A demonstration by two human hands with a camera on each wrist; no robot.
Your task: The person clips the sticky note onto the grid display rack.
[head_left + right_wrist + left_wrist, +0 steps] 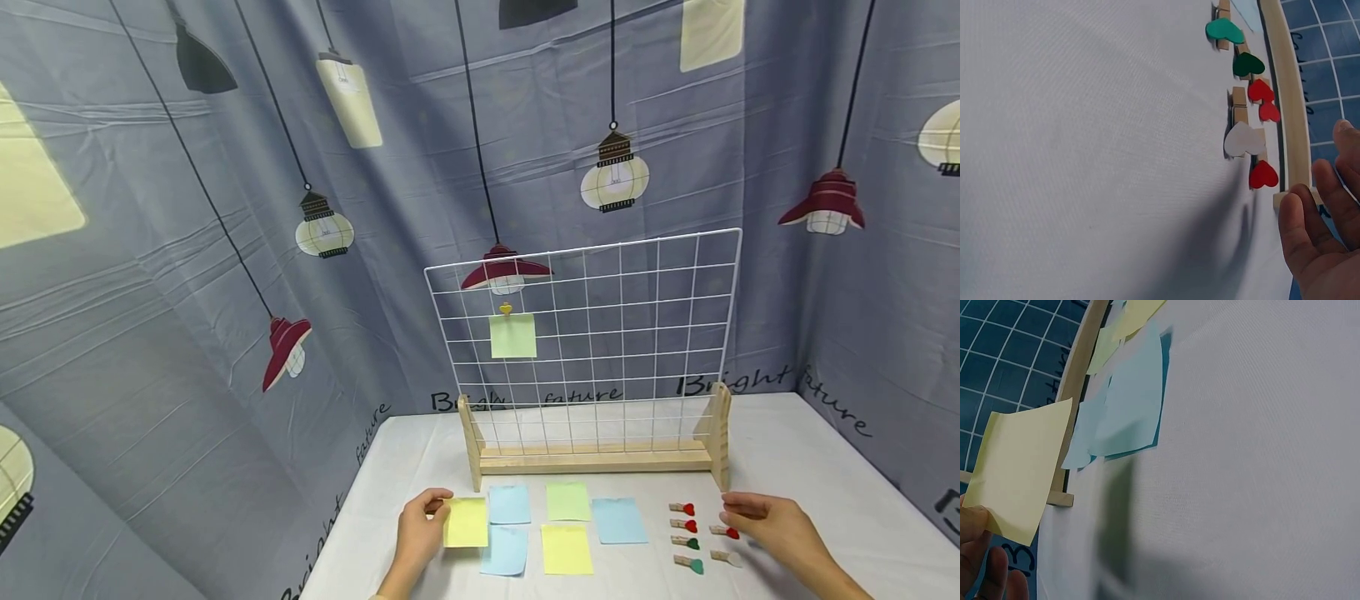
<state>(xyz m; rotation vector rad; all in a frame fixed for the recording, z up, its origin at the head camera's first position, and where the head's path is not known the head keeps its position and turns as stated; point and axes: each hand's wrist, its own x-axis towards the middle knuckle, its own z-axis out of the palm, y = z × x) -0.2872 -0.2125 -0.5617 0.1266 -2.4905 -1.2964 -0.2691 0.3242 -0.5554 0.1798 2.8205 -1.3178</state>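
Note:
My left hand (418,533) pinches a yellow sticky note (466,522) at its edge; in the left wrist view the note (1022,469) is lifted off the table, thumb on its corner. Beside it lie blue notes (504,551), a green note (567,502) and another yellow note (567,550). My right hand (776,529) hovers with relaxed, loosely bent fingers, holding nothing, near a red heart clothespin (725,532). Several small wooden clothespins with heart tops lie there, including a white heart one (1242,139) and a teal heart one (1224,30).
A white wire grid (622,333) stands upright in a wooden base (596,461) behind the notes. On it hangs a green note (513,337) under a yellow heart clip (506,308). Grey curtains (405,183) printed with lamps surround the white-covered table (772,442).

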